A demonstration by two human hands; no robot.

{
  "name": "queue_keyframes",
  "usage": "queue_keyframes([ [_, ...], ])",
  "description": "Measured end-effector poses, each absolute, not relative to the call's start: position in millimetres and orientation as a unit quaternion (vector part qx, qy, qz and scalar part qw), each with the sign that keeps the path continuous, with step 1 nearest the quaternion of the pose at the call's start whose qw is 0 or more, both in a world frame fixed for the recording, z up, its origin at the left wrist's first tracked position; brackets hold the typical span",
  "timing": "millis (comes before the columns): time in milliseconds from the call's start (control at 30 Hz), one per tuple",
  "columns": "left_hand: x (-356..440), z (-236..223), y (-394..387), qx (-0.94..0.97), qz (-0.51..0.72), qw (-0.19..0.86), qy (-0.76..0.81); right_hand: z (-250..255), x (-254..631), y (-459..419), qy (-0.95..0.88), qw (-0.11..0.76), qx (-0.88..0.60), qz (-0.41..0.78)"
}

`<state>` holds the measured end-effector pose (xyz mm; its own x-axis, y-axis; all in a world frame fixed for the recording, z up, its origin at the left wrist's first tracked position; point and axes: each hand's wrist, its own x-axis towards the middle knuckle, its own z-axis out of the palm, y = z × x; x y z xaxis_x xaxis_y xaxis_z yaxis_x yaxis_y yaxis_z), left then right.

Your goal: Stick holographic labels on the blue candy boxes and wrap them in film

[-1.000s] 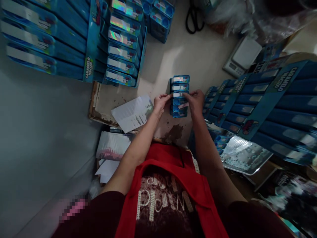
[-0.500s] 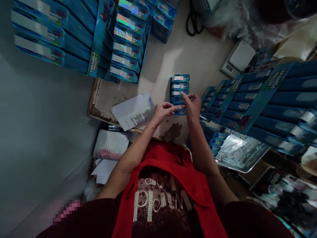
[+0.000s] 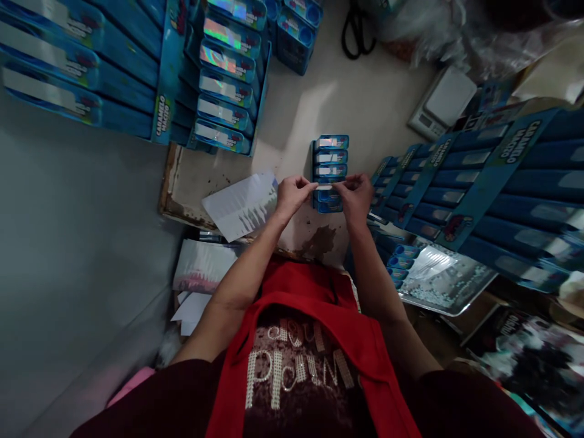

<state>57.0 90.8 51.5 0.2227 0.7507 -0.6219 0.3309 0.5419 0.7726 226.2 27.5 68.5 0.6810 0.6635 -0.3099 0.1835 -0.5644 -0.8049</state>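
Pale strip (image 3: 325, 187): over the 6 o'clock half of the short row of blue boxes (image 3: 331, 157); contact with a box unclear. Boxes packed side by side, likely so their ends line up. Left hand (image 3: 291, 196) nearly closed, pinching the strip's 9 o'clock end; right hand (image 3: 358, 199) likewise at 3 o'clock, presumably keeping it straight. Printed sheet (image 3: 241, 207) lies between 8 and 9 o'clock.
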Motion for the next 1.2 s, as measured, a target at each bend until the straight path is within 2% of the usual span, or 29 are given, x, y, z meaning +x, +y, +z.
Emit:
queue_keyframes([
  [300,58.5,35.1,90.2,0.447,0.168,0.631,0.612,58.7,221.5,33.7,-0.285,0.356,-0.841,0.292],
  [467,63.1,26.3,86.9,0.386,0.186,0.677,0.598,56.5,221.5,32.0,-0.3,0.327,-0.85,0.284],
  [633,67.6,16.9,84.5,0.263,0.188,0.739,0.591,48.6,233.1,29.3,-0.3,0.294,-0.88,0.222],
  [800,83.6,7.3,80.3,0.119,0.172,0.765,0.609,25.4,246.3,31.6,-0.198,0.344,-0.844,0.361],
  [900,88.8,5.6,80.4,0.128,0.181,0.752,0.621,18.2,254.6,31.8,-0.211,0.364,-0.824,0.379],
  [1000,65.4,11.2,88.2,0.28,0.175,0.667,0.668,29.7,264.1,26.0,-0.265,0.326,-0.829,0.369],
  [1133,-12.9,23.3,109.0,0.55,0.128,0.408,0.717,67.2,250.7,14.6,-0.371,0.281,-0.855,0.229],
  [1200,-50.7,24.0,119.3,0.605,0.049,0.332,0.722,80.6,223.2,14.0,-0.442,0.285,-0.829,0.189],
])
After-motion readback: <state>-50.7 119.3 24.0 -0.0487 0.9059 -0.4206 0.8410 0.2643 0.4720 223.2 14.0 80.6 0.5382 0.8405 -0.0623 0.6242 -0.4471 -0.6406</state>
